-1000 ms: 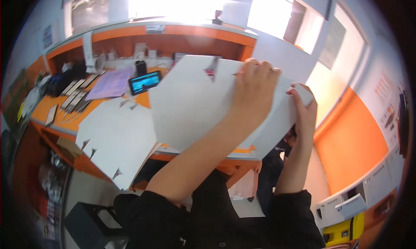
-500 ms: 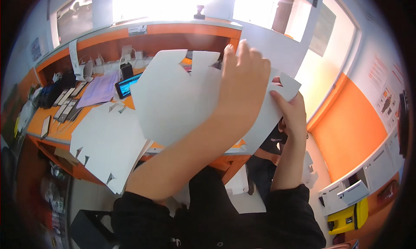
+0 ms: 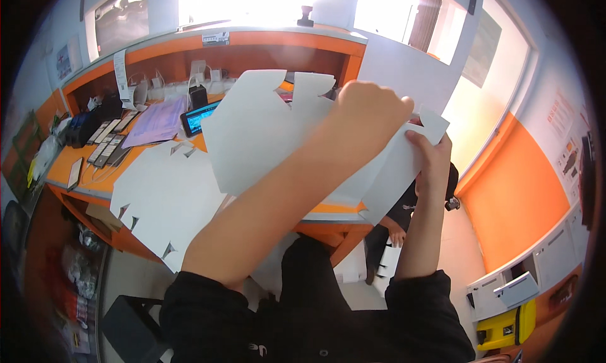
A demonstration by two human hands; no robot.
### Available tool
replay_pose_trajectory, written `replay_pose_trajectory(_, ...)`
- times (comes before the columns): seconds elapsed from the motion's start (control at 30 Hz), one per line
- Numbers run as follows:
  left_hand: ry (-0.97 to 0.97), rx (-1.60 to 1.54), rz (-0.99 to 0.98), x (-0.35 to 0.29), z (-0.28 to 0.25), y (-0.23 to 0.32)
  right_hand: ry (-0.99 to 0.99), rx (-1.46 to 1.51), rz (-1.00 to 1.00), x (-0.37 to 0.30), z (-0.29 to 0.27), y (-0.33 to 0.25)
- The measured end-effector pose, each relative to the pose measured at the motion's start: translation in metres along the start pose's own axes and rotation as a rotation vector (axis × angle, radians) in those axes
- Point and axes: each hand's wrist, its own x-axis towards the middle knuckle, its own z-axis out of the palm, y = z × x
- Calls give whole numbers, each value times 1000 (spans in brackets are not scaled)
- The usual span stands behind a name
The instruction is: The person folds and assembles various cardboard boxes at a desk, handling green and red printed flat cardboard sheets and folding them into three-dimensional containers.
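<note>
A large white die-cut card sheet [image 3: 265, 136] with notched edges spreads over the front of the orange desk, its right part bent up. My right hand [image 3: 432, 154] grips that raised right end, thumb on the near face and fingers behind. My left hand [image 3: 372, 107] is closed in a fist above the sheet's far right part, close to a notched flap [image 3: 434, 124]. Its fingertips are turned away, so what they hold, if anything, is hidden. To the left, a second white notched sheet [image 3: 170, 199] lies over the desk's front edge.
Several phones [image 3: 107, 149], a purple paper [image 3: 154, 124] and a lit screen [image 3: 201, 118] occupy the desk [image 3: 60, 167] at left. At right, another person's hand [image 3: 394, 232] is beside a white notched piece. A yellow case [image 3: 508, 325] stands low right.
My left hand has gone from outstretched fingers to a fist and shifted right toward the flap. My right hand keeps its hold. The other person's hand now shows more.
</note>
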Motion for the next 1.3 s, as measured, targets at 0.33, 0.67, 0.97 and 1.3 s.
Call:
replay_pose_trajectory(0.33,396,36,60,-38,25,10,-106,156,-17,-2,1,0)
replay_pose_trajectory(0.67,391,144,-51,-78,41,44,-91,251,-22,-8,7,1)
replay_pose_trajectory(0.97,234,-134,-123,-93,10,47,-63,118,-115,-21,9,0)
replay_pose_trajectory(1.3,-43,-84,-237,-75,-98,18,-213,78,-573,-31,36,-46)
